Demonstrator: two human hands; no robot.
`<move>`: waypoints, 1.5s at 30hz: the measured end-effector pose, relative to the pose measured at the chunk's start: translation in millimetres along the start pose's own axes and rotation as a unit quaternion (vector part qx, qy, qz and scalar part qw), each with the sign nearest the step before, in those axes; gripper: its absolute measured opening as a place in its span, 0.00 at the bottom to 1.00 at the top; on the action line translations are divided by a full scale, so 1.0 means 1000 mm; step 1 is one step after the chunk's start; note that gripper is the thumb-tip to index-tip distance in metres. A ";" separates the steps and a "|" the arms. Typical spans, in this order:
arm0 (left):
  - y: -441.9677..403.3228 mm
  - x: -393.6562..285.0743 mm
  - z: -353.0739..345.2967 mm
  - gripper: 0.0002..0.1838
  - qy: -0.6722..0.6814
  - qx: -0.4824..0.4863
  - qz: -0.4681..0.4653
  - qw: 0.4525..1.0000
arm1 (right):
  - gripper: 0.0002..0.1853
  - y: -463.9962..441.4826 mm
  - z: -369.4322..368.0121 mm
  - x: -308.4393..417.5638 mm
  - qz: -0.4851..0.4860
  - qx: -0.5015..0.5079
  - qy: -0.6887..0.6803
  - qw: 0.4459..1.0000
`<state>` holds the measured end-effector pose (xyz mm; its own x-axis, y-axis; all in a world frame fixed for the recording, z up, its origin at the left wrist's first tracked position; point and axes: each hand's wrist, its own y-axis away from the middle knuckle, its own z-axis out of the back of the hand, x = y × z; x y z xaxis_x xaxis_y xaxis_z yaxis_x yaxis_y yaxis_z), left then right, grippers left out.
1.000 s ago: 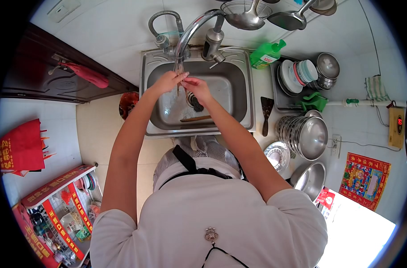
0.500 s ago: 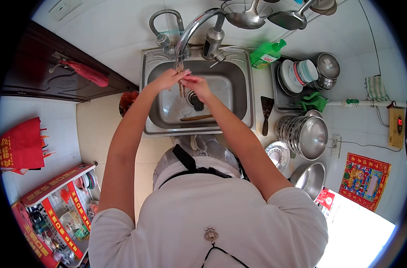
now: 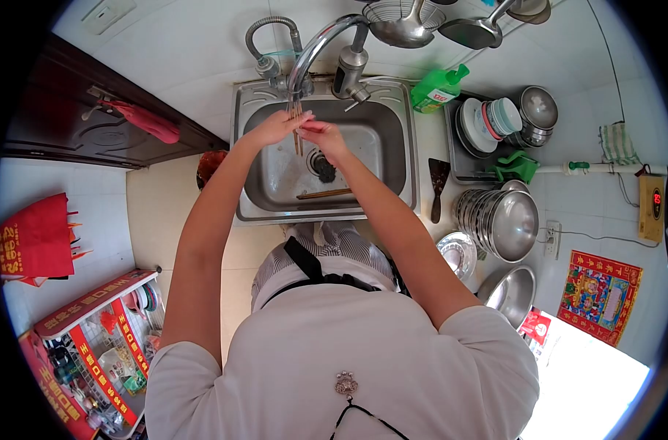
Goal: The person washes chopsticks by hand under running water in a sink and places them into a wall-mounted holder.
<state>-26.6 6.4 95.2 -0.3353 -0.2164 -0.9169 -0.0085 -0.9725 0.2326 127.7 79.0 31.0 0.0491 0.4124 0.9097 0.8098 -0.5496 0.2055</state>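
Both of my hands meet over the steel sink (image 3: 381, 213), just below the curved faucet (image 3: 315, 51). My left hand (image 3: 277, 127) is closed around a few thin brown chopsticks (image 3: 299, 144), which point down toward the drain. Close against it, my right hand (image 3: 323, 136) has its fingers pinched on the same chopsticks. Water seems to run from the spout onto them. A dark scouring pad (image 3: 322, 169) lies by the drain. More chopsticks (image 3: 323, 193) rest on the sink floor near the front wall.
Right of the sink are a green detergent bottle (image 3: 438, 89), a tray with plates and bowls (image 3: 474, 128), a dark scraper (image 3: 437, 191) and stacked steel bowls (image 3: 511, 226). Ladles (image 3: 403, 31) hang above. A brown door (image 3: 77, 110) stands at left.
My hands stay together under the faucet and have shifted only very slightly. The chopsticks between them are still held.
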 end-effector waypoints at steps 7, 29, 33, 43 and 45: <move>-0.001 -0.001 0.000 0.26 -0.002 -0.009 -0.021 1.000 | 0.12 -0.004 0.003 -0.003 0.009 -0.002 0.007 1.000; 0.021 -0.009 -0.017 0.14 0.157 -0.144 -0.062 0.975 | 0.13 -0.003 -0.025 0.012 0.019 0.106 0.141 0.984; 0.025 -0.016 -0.020 0.10 0.136 -0.163 -0.038 0.977 | 0.12 -0.011 -0.006 -0.008 0.048 0.109 0.345 0.931; 0.000 -0.026 -0.082 0.13 0.039 -0.215 -0.153 0.964 | 0.12 0.061 0.014 0.046 0.106 -0.087 0.571 0.810; -0.001 -0.053 -0.084 0.13 0.054 -0.184 -0.154 0.969 | 0.11 0.069 0.019 0.051 0.107 -0.128 0.567 0.807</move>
<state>70.4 12.0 115.9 -0.2697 0.1011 -0.9576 0.2500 -0.9530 -0.1710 196.8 76.1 84.7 -0.5117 -0.5627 0.6493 0.7001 -0.7112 -0.0645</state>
